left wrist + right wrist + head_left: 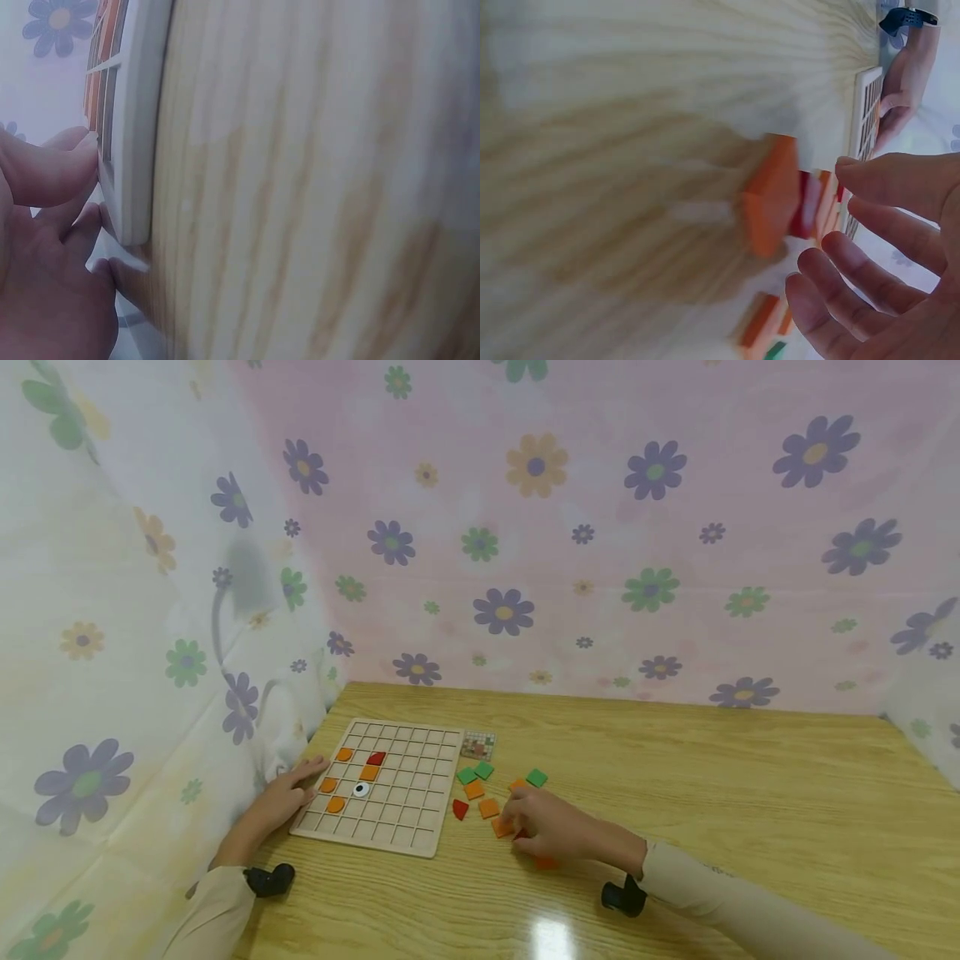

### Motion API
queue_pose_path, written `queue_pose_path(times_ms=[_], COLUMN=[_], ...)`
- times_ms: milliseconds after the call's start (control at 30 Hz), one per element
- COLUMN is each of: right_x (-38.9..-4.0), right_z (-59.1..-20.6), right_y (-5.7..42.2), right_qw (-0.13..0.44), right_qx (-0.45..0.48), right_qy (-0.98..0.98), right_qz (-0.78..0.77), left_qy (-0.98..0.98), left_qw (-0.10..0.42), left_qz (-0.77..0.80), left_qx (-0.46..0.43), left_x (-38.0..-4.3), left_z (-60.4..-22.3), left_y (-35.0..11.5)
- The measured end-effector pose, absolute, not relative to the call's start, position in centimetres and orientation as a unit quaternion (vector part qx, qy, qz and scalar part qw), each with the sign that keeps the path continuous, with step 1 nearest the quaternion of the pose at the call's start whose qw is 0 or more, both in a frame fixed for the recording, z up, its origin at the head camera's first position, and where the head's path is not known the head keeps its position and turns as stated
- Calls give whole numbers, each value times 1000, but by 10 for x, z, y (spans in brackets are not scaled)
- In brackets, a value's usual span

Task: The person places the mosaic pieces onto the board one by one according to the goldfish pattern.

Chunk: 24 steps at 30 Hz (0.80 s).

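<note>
A pale wooden grid board (405,814) lies on the left of the table. On it sit several orange rounded pieces (335,805), an orange square (369,772), a red piece (377,758) and a white eye disc (361,789). My left hand (279,797) rests at the board's left edge, its thumb and fingertips touching the rim in the left wrist view. Over the loose tiles to the right of the board is my right hand (551,827). Its thumb and fingers are spread around a gap, close to a red tile (805,205) and an orange square tile (774,196).
Loose green tiles (483,770), orange tiles (489,808) and a red quarter-round (461,810) lie right of the board. A small pattern card (478,746) touches the board's far right corner. Flowered cloth (502,612) hangs behind the table and along its left side.
</note>
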State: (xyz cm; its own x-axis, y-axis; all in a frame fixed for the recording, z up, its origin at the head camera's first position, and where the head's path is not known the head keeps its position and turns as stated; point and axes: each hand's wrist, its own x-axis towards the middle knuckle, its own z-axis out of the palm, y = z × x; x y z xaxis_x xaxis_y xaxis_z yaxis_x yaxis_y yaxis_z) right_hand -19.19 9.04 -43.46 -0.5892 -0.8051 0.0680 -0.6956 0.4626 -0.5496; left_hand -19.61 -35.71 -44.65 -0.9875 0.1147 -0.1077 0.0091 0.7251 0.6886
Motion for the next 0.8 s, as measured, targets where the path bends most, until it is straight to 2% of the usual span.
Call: queue_pose_path(times_ms=[133, 300, 467, 800], right_x=[-188, -182, -177, -159], right_z=[-438, -445, -450, -449], right_y=[101, 106, 103, 91], right_qw=[101, 74, 78, 58], right_qx=[-444, -446, -430, -457], right_qy=[848, 839, 840, 817], right_qz=[-271, -304, -321, -348], left_qy=[925, 926, 927, 925], left_qw=[74, 75, 73, 76], left_qz=[372, 369, 366, 371], left_qx=[29, 30, 31, 33], left_x=[-195, -196, -195, -195], left_z=[-445, -446, -445, -444], left_y=[-357, -357, -356, -355])
